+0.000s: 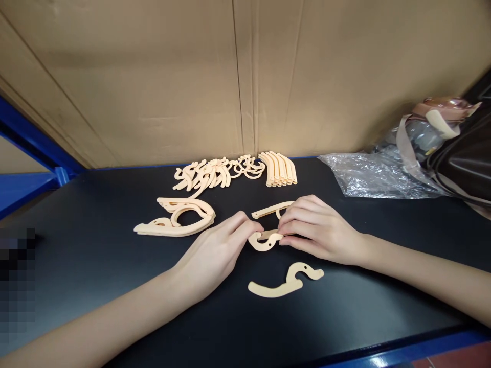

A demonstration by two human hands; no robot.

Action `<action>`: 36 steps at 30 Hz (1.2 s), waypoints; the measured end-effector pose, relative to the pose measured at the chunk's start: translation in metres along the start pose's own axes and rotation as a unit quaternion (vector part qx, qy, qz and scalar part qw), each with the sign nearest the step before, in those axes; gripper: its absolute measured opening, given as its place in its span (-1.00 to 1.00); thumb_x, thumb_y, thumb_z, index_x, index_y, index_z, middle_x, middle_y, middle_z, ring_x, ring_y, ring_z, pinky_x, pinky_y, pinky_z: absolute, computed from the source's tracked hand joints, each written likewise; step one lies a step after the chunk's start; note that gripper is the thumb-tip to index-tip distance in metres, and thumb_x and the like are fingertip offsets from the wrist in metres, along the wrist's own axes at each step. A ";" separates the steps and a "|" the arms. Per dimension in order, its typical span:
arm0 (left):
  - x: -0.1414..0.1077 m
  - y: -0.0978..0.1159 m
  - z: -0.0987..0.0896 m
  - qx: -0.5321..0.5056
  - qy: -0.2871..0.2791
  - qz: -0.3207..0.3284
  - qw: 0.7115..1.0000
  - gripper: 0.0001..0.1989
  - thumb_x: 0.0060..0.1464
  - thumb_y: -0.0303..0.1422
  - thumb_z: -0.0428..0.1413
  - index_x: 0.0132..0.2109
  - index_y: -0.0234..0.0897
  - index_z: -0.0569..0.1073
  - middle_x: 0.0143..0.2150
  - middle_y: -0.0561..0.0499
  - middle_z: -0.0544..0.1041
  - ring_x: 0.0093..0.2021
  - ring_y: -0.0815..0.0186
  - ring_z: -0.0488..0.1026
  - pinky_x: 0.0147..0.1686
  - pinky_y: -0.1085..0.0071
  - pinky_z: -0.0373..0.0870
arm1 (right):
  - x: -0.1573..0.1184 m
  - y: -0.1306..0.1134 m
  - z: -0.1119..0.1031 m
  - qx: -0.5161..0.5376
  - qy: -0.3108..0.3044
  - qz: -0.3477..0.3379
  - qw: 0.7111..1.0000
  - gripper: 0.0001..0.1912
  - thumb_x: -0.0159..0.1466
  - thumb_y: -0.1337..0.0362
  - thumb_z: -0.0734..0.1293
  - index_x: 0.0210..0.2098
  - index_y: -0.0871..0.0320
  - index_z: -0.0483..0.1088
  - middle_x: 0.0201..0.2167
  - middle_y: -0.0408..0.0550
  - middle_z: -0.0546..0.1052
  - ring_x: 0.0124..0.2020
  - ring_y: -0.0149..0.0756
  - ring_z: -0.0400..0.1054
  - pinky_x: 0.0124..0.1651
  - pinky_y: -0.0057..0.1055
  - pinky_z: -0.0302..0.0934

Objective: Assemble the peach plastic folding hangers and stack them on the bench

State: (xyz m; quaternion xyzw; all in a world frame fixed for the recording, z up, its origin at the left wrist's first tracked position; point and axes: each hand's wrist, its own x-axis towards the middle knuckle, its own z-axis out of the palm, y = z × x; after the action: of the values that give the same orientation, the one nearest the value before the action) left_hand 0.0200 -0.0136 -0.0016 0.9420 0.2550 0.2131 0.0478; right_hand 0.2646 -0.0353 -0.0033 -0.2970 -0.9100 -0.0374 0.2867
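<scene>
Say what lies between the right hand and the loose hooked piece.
Only bare black tabletop separates the right hand from the loose piece in the head view.

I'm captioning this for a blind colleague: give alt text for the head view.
Left hand and right hand grip a cream hooked piece at a black table. A loose hooked piece lies nearer the camera; piled cream parts lie farther back.

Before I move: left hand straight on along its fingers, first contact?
Likely the cream hook piece already at the left hand's fingertips; just past it, the right hand. Depth there is hard to judge.
</scene>
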 end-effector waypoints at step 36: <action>0.002 0.009 -0.001 0.143 -0.051 -0.068 0.986 -0.65 0.23 -0.14 0.00 -0.43 -0.29 0.30 -0.55 0.11 0.41 -0.61 0.38 0.36 -0.61 0.50 0.11 | -0.002 0.000 0.003 0.057 -0.050 0.063 0.995 -0.85 0.34 0.26 0.25 -0.23 0.15 0.44 -0.06 -0.06 0.51 -0.01 -0.34 0.36 0.01 -0.38 0.28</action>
State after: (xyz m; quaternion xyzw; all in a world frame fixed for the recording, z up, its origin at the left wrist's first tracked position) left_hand 0.0251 -0.0206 0.0015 0.9291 0.3438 0.1219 -0.0604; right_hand 0.2645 -0.0352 -0.0074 -0.3388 -0.9033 0.0474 0.2589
